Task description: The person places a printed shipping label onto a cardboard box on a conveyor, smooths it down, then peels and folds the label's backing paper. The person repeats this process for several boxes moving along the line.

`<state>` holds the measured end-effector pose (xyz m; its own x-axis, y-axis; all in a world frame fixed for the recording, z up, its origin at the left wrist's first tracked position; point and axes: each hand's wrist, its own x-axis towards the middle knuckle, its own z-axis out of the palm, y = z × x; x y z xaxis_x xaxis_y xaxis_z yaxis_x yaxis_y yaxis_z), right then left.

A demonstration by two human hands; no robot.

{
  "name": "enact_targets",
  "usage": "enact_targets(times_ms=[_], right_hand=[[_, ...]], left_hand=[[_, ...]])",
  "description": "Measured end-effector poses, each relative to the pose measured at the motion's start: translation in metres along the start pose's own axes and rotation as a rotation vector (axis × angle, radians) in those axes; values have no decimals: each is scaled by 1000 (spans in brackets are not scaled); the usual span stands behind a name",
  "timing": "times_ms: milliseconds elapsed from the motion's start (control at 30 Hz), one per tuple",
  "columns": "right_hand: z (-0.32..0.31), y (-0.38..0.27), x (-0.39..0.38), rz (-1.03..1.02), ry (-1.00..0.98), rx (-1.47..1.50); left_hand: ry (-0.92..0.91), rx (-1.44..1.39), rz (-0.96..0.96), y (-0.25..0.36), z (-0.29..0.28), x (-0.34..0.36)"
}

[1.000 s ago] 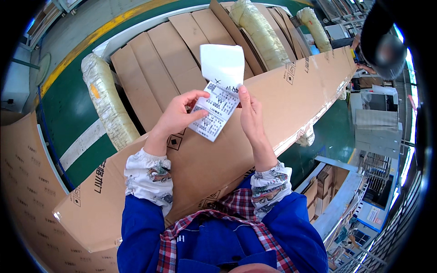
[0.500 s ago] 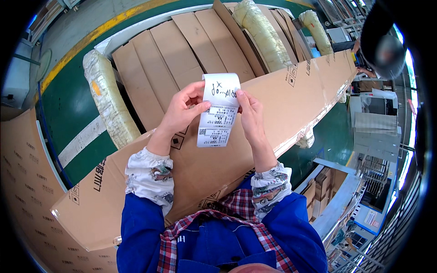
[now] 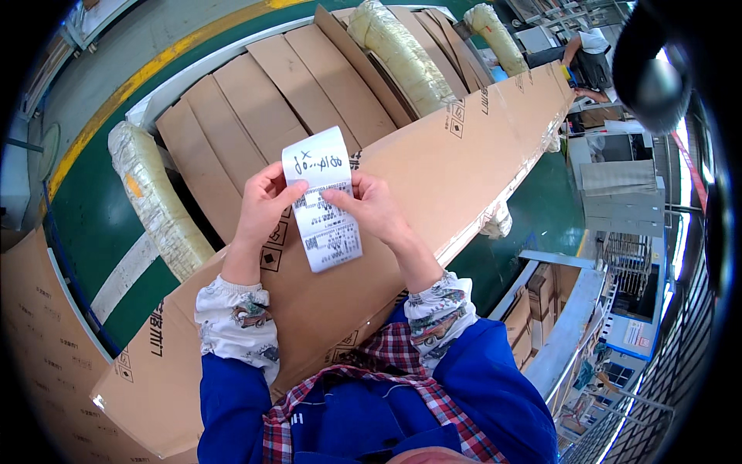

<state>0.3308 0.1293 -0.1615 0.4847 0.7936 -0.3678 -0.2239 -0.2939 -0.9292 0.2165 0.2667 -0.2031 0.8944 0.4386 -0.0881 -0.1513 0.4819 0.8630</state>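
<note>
A strip of white printed labels (image 3: 315,162), with handwriting on its top part, is held over a long cardboard box (image 3: 417,178). My left hand (image 3: 265,203) pinches the strip's left edge between thumb and fingers. From the right, my right hand (image 3: 372,207) grips the strip, its thumb lying across the printed front and its fingers behind. The lower end of the strip hangs free above the box. The long box slants from the lower left to the upper right, in front of my body.
Flat brown cardboard panels (image 3: 255,97) lie stacked beyond the box, between film-wrapped padded rolls (image 3: 151,197). At the box's far right end another person (image 3: 591,62) has a hand near it. A metal-framed cart (image 3: 568,309) with cardboard stands at right; printed cardboard (image 3: 46,332) is at left.
Both hands and the label strip have shifted left in the view. My right thumb has moved from the strip's right edge onto its printed front. The strip is tilted differently.
</note>
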Motion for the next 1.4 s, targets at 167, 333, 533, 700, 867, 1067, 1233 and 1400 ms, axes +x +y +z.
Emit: enact_targets(times_ms=[167,333,533,700,867,1067,1233,1400], right_hand=[[5,4,-3,32,-91,-27],[7,-4,-6,75,-109,-164],[-8,2,-1,55,112,-579],[-12,-4,-2,-47,376,-1091],[-5,12,-3,-311,519,-1287],[22,45,-2,-264,428,-1301],[19,46,-2,-206,324,-1283],[15,44,-3,-219,255,-1284]], left_hand=[[-53,17,-123,-1,-4,-4],[88,-69,-63,-4,-8,-5],[286,-96,6,-3,-2,0],[280,125,-84,-5,-3,-2],[251,248,-137,-5,-4,-1],[312,191,-66,-12,-9,0],[371,227,-30,-11,-8,0],[396,264,15,-9,-7,0]])
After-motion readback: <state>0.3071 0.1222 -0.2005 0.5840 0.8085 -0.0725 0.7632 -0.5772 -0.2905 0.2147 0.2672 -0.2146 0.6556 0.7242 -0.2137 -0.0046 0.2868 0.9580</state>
